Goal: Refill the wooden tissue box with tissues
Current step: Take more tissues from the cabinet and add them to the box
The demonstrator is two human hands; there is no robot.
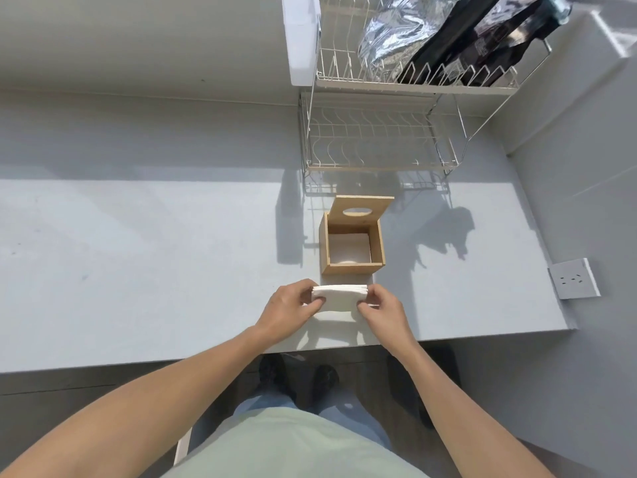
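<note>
An open wooden tissue box stands on the grey counter with white tissue lying at its bottom. Its lid, with an oval hole, leans against the box's far side. Just in front of the box, a folded stack of white tissues is held a little above the counter. My left hand pinches the stack's left end and my right hand pinches its right end.
A two-tier wire dish rack stands behind the box, holding foil and black bags on its upper tier. A white container sits to the rack's left. A wall socket is at the right. The counter's front edge runs below my hands.
</note>
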